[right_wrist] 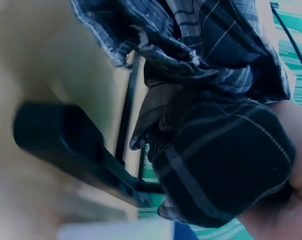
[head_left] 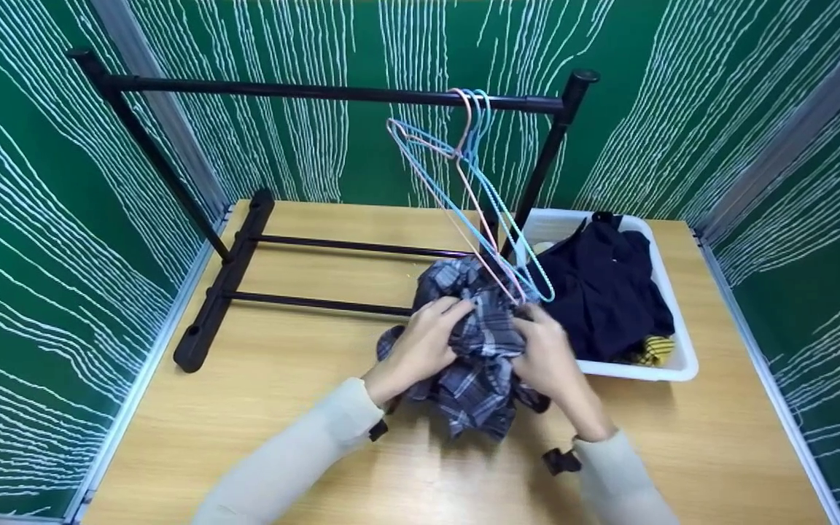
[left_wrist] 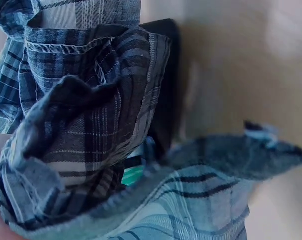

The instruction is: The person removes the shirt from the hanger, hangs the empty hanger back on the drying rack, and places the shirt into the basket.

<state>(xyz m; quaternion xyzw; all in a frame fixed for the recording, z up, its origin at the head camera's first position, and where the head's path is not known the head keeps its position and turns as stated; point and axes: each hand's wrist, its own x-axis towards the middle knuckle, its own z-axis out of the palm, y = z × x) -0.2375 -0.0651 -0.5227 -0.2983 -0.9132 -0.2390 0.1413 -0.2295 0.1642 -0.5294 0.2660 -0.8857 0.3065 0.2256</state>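
Note:
A crumpled dark grey and white plaid garment is bunched up above the table, in front of the rack. My left hand grips its left side, while my right hand holds its right side with the fingers curled into the cloth. Seams and folded edges of the plaid garment fill much of the left wrist view. In the right wrist view, a dark fold of the garment hides most of the fingers. The lower ends of several pink and blue hangers overlap the garment's top in the head view.
The hangers hook over the right part of a black rack's bar. A rack foot lies on the table at left. At right, a white basket contains dark navy clothing and a yellow-black striped cloth. Green white-lined walls enclose the table.

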